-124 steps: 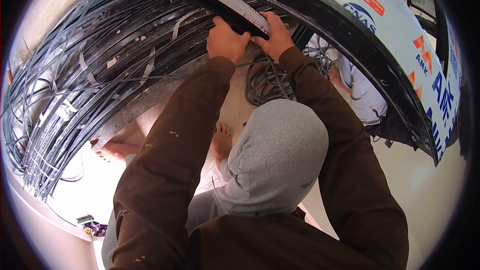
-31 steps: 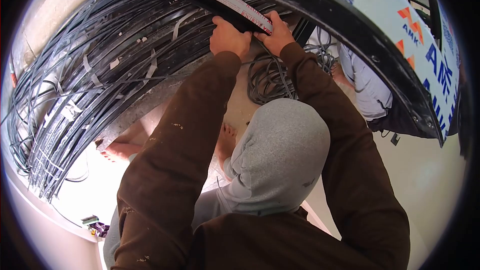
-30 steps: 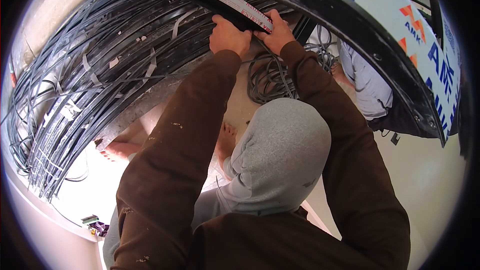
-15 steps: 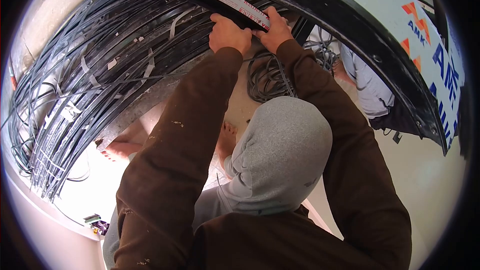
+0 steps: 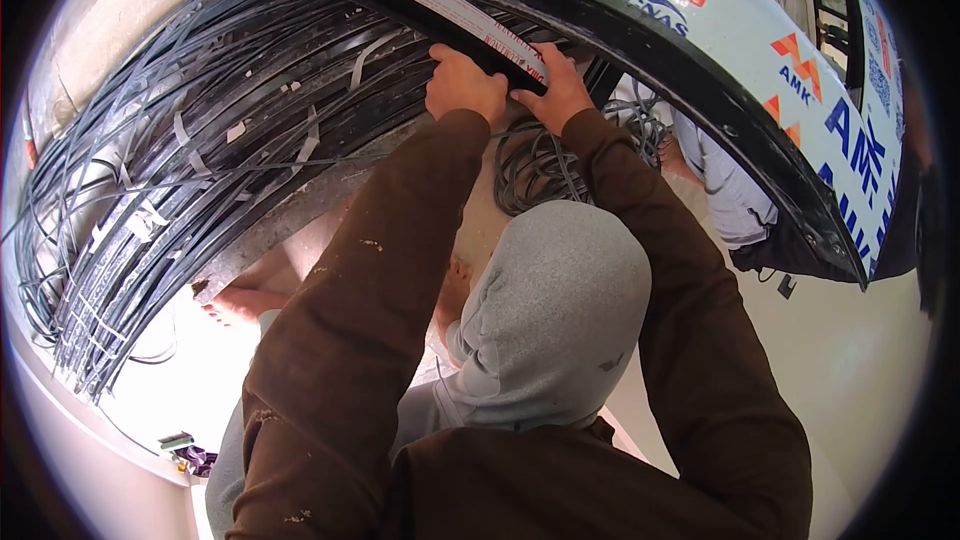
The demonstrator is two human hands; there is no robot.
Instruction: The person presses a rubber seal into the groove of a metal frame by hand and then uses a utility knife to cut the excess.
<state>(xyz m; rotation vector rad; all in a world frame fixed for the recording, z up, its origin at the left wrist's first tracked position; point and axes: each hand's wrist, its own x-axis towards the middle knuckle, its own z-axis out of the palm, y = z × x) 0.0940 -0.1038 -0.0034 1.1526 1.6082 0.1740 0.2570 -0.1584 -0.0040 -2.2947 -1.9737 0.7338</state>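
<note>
Hands barely moved, view shifted. Fingers of left hand (image 5: 463, 85) and right hand (image 5: 556, 90) closed tight on taped black strip (image 5: 462, 20), under panel (image 5: 790, 35). I'd worry: uneven pull kinks it, or grip slips.

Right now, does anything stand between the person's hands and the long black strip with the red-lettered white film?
Nothing visible does. The left hand and right hand both have their grip on the long black strip with red-lettered white film, side by side. The coil of grey cable lies below them, clear of the contact.
</note>
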